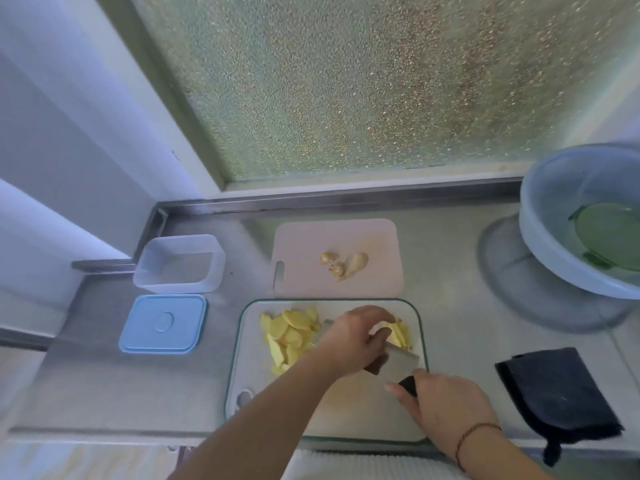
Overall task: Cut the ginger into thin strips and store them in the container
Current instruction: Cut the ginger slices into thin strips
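Open container (180,263) & lid (163,323) sit left of cutting board (242,358).

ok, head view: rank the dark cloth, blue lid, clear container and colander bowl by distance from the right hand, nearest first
1. dark cloth, just right of the right hand.
2. blue lid, far left on the counter.
3. clear container, left, behind the lid.

colander bowl, back right: too close to call against the lid.
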`<action>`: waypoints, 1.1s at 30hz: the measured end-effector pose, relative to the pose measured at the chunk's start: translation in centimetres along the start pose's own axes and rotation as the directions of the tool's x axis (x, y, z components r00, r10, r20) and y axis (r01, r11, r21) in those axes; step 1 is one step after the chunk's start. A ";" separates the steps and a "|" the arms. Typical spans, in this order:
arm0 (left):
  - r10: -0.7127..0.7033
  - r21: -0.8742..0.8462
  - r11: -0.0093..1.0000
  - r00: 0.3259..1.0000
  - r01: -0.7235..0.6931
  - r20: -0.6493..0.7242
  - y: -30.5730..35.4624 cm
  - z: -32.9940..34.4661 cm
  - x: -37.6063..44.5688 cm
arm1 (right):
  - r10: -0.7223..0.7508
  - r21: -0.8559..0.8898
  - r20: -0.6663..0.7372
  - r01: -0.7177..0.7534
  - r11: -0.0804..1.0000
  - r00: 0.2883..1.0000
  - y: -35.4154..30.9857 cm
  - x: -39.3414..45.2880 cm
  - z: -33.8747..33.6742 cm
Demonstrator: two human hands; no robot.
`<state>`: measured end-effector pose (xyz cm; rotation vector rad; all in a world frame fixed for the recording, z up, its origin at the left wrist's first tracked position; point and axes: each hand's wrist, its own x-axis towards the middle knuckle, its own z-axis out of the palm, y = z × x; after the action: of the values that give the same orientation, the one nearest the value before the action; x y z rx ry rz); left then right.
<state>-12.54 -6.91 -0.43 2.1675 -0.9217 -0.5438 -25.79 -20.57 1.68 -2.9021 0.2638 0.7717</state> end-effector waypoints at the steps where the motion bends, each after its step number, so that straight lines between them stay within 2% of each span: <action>1: 0.015 -0.027 1.000 0.997 -0.017 -0.080 -0.4 -0.6 -0.1 | 0.020 0.041 -0.011 -0.019 0.999 1.000 0.1 0.1 -0.1; 3: -0.025 -0.047 0.999 0.959 0.012 -0.282 -2.2 -2.6 -0.4 | 0.047 0.121 -0.004 -0.046 0.992 0.999 0.3 0.0 -0.5; 4: -0.084 -0.052 0.996 0.925 0.070 -0.371 -3.4 -3.9 -0.7 | 0.055 0.165 -0.007 -0.053 0.985 0.998 0.3 -0.1 -0.6; 6: -0.210 -0.020 0.974 0.876 0.224 -0.433 -6.0 -6.7 -1.8 | 0.067 0.271 -0.048 -0.051 0.961 0.997 0.5 -0.2 -0.5; 7: -0.267 0.024 0.954 0.882 0.299 -0.388 -7.4 -7.8 -2.4 | 0.079 0.342 -0.073 -0.050 0.938 0.994 0.5 -0.2 -0.3; 9: -0.367 0.199 0.891 0.905 0.408 -0.214 -9.6 -9.1 -3.4 | 0.116 0.488 -0.093 -0.056 0.871 0.989 0.5 0.0 -0.1; 11: -0.406 0.365 0.830 0.906 0.421 -0.121 -10.6 -9.4 -3.9 | 0.156 0.585 -0.096 -0.071 0.808 0.983 0.4 0.2 -0.1; 18: -0.382 0.353 0.828 0.899 0.436 -0.216 -10.2 -8.8 -3.4 | 0.174 0.620 -0.093 -0.080 0.781 0.980 0.0 0.4 -0.9; 23: -0.482 0.340 0.794 0.863 0.503 -0.151 -8.8 -8.4 -2.3 | 0.158 0.622 -0.078 -0.076 0.779 0.984 -0.5 0.5 -1.1; 26: -0.457 0.207 0.853 0.877 0.480 -0.151 -8.5 -8.3 -2.1 | 0.155 0.618 -0.071 -0.079 0.782 0.985 -0.6 0.5 -1.1; 29: -0.369 0.000 0.927 0.913 0.375 -0.175 -8.0 -8.0 -2.5 | 0.165 0.636 -0.062 -0.088 0.766 0.984 -0.2 0.6 -0.9; 31: -0.396 -0.133 0.917 0.901 0.376 -0.178 -7.0 -7.5 -2.8 | 0.175 0.650 -0.056 -0.097 0.754 0.983 0.0 0.6 -0.7; 33: -0.441 -0.301 0.869 0.890 0.392 -0.115 -5.7 -6.3 -3.1 | 0.191 0.661 -0.052 -0.109 0.743 0.980 0.2 0.6 -0.5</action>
<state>-8.17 1.08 -0.20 2.1224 -0.2513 -0.6258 -25.10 -20.95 1.82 -2.2604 0.6462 0.4017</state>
